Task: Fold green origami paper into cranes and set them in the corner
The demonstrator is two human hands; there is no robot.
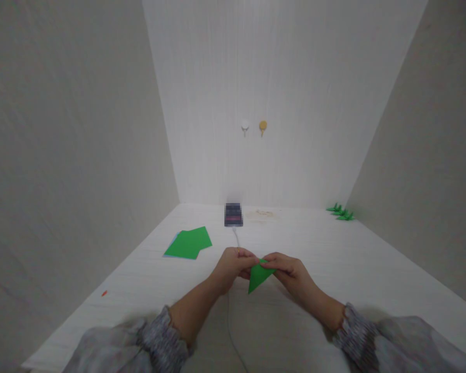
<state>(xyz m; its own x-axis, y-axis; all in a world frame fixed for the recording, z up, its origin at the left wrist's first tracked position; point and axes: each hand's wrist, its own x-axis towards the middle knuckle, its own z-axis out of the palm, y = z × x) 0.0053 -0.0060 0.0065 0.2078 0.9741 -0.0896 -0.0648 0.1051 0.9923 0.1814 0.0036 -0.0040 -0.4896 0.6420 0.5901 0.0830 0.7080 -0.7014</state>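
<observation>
A folded piece of green paper (259,276), roughly triangular with one point toward me, is held above the table between both hands. My left hand (237,267) pinches its upper left edge, thumb and fingers closed on it. On the other side my right hand (291,272) grips the upper right edge, its thumb and fingertips close to those of the left. The fingers hide part of the paper's top. Left of my hands, flat sheets of green paper (188,243) lie overlapping, with a thin bluish edge showing beneath.
Several small folded green paper shapes (341,212) stand at the far right by the wall. A dark, blurred device (233,215) with a white cable (233,331) sits at the back. A small orange-red object (104,293) lies left. Two hooks (263,126) are on the back wall.
</observation>
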